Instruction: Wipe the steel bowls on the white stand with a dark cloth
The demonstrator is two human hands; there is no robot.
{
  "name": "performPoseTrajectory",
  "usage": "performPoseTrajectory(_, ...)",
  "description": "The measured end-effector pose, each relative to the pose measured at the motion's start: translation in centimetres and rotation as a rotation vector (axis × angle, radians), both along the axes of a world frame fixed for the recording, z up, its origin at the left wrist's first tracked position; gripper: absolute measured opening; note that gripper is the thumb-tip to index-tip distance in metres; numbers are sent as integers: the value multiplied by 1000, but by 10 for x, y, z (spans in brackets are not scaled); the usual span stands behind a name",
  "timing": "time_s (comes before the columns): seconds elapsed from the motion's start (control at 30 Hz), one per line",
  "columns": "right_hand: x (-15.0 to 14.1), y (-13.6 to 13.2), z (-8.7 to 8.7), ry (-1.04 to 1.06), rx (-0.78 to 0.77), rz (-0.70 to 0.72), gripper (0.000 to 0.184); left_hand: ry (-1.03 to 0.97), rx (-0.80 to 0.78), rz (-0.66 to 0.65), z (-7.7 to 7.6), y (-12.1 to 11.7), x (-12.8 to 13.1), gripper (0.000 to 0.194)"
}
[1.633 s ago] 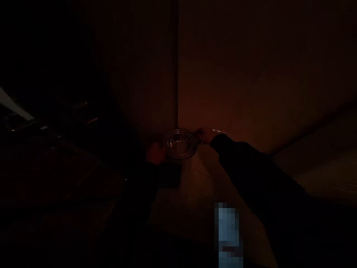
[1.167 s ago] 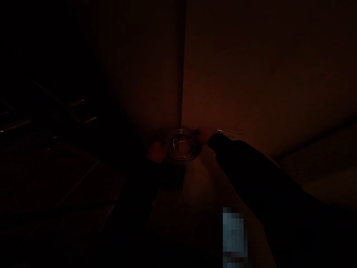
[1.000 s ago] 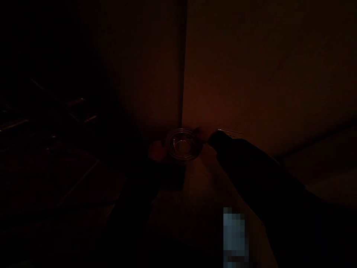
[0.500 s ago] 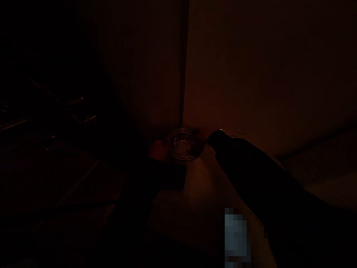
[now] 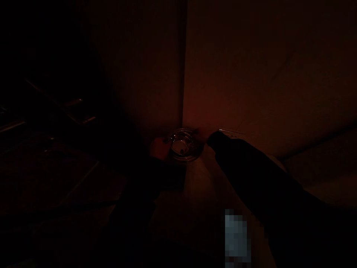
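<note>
The picture is very dark. At its middle is a round, shiny dish-like thing (image 5: 187,154) with ring-shaped highlights and a paler circle inside; I cannot tell if it is glass or metal. My left hand (image 5: 160,148) is closed at its left edge. My right hand (image 5: 205,134) comes in from the right, in a dark sleeve, with its fingers at the upper right edge. Shadow hides most of the fingers on both hands. A dark rectangular block (image 5: 174,178) shows just below the round thing, by the left sleeve.
Behind my hands is a large dim brownish surface (image 5: 237,82) with a dark vertical seam (image 5: 182,67). A thin bright line (image 5: 231,131) lies beyond my right wrist. Small glints (image 5: 89,120) show in the dark at left. A pale blurred patch (image 5: 236,238) is at the bottom.
The view has shifted slightly, so the hands and round thing sit a little further right. The pale inner circle has moved left within the rings, and its highlights have changed. Both hands stay at its edge.
</note>
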State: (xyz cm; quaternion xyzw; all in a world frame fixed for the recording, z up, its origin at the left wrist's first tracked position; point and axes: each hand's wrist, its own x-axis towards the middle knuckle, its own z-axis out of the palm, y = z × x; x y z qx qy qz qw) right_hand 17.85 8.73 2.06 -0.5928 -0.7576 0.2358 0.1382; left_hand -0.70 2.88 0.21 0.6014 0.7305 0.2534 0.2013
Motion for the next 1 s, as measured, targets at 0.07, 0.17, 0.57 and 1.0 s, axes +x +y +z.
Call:
performPoseTrajectory(0.07,1,0,2,5,-60,2,23,-67,32,11,0,1,0,36)
performPoseTrajectory(0.17,4,-1,8,14,-100,-6,23,-175,81,21,0,2,0,34)
performPoseTrajectory(0.57,14,5,15,87,104,24,27,-781,190,109,-16,12,-2,38)
performPoseTrajectory(1.0,25,-2,49,332,262,82,23,-1157,196,109,-2,2,6,32)
